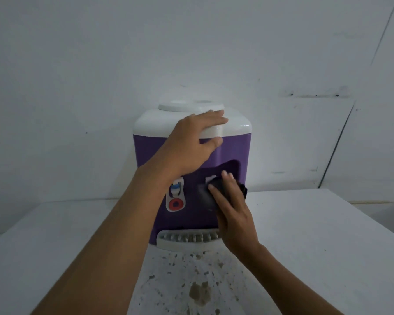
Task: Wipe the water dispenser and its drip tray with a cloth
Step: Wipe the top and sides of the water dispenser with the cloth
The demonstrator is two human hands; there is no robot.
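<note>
Purple dispenser: one, white-topped.
Drip tray: one.
Dark cloth: one, gripped by right hand.
Left hand: fingers spread, resting on the top.

Glossy smooth plastic water dispenser, dark soft cloth, matt stained white table

On the purple and white plastic water dispenser, the right tap is hidden behind a blurred dark cloth; the right hand covers the white slotted drip tray's right end.
</note>
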